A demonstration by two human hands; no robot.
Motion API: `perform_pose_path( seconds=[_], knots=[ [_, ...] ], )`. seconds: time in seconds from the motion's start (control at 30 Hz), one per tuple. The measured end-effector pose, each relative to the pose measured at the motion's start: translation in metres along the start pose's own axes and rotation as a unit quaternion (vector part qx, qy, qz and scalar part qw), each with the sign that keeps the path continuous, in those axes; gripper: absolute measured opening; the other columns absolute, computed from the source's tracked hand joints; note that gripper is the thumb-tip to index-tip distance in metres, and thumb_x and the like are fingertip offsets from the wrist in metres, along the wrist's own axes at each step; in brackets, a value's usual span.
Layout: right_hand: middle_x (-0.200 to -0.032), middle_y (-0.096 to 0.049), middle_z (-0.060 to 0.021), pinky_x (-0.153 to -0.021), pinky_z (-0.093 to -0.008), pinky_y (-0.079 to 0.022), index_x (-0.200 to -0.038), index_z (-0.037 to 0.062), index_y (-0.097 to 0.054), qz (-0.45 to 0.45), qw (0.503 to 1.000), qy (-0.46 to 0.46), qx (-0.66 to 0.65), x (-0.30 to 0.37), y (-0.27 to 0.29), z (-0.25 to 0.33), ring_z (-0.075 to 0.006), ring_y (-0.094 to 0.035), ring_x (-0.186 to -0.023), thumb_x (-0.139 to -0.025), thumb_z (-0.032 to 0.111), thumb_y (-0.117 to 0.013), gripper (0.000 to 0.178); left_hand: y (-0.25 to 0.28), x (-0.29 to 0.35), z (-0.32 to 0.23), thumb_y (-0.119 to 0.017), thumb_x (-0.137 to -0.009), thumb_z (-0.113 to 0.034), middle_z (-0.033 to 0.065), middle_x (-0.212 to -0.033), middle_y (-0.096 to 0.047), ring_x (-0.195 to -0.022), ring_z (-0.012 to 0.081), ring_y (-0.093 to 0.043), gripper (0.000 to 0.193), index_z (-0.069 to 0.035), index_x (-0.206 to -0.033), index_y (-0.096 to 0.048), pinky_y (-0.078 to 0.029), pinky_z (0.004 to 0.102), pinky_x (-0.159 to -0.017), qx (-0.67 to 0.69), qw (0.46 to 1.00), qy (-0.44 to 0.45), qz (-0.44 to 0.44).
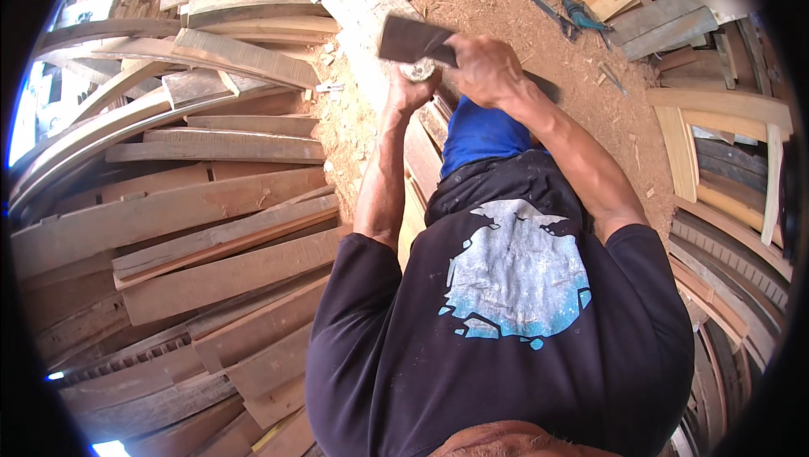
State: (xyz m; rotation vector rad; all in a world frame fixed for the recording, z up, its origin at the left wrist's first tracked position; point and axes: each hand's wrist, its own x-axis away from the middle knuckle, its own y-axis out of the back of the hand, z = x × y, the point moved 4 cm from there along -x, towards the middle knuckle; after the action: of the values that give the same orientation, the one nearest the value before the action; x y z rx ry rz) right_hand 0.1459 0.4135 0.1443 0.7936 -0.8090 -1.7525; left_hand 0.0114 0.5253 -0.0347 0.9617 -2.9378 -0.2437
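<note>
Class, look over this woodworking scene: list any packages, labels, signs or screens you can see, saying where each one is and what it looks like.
None of these shows among the planks or on the sawdust floor.
Nearest thing: a printed patch on the person's dark shirt, lower middle, a ragged pale blue and white blot.

The person wears a dark, nearly black T-shirt (506, 347) with short sleeves that end just above the elbows. On the chest there is a large print (516, 276) in pale blue and white, with a rough, broken outline and small separate pieces at its lower edge. Below the shirt, bright blue shorts or trousers (482, 133) are visible. Both forearms are bare.
</note>
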Motion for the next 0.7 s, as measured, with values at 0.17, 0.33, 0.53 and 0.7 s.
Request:
perform_pose_path(
  seconds=[0.17,0.33,0.53,0.7],
  knots=[
    [-0.082,-0.072,-0.0209,-0.069,-0.0479,-0.059,-0.114,0.0058,-0.067,0.083,0.996,-0.028,-0.029,0.002,0.017,0.017,-0.0378,-0.074,-0.077,-0.085,0.024,-0.073,0.035,0.001,0.027,0.016,-0.067,-0.093,-0.009,0.0038,-0.110,-0.071,-0.103,0.0153,-0.068,0.033,-0.010,-0.126,-0.061,-0.057,0.0370,-0.089,0.120,0.991,0.048,-0.023],
    [-0.077,-0.070,-0.0224,-0.066,-0.0463,-0.058,-0.101,-0.0013,-0.066,-0.067,0.994,0.053,-0.074,-0.003,0.018,0.027,-0.0409,-0.072,-0.072,-0.085,0.023,-0.072,0.029,0.001,0.030,0.037,-0.064,-0.096,-0.026,-0.0013,-0.131,-0.067,-0.127,0.0208,-0.059,0.047,-0.016,-0.140,-0.051,-0.037,0.0430,-0.118,0.125,0.990,0.063,0.035],
    [-0.087,-0.073,-0.0245,-0.079,-0.0488,-0.059,-0.109,0.0008,-0.068,0.131,0.989,-0.049,0.049,0.010,-0.010,-0.025,-0.0409,-0.074,-0.085,-0.082,0.019,-0.070,0.033,-0.015,0.020,-0.001,-0.063,-0.095,-0.037,-0.0025,-0.112,-0.068,-0.108,0.0203,-0.064,0.029,-0.021,-0.119,-0.061,-0.044,0.0399,-0.109,-0.107,0.993,0.030,-0.039],
    [-0.089,-0.073,-0.0235,-0.078,-0.0462,-0.057,-0.112,0.0007,-0.068,0.102,0.978,-0.092,-0.158,0.016,0.026,-0.010,-0.0395,-0.073,-0.085,-0.081,0.024,-0.073,0.039,0.008,-0.008,-0.024,-0.078,-0.084,-0.006,0.0019,-0.096,-0.072,-0.083,0.0128,-0.067,0.031,-0.006,-0.113,-0.065,-0.054,0.0279,-0.072,0.040,0.984,0.052,-0.163]
  ],
)
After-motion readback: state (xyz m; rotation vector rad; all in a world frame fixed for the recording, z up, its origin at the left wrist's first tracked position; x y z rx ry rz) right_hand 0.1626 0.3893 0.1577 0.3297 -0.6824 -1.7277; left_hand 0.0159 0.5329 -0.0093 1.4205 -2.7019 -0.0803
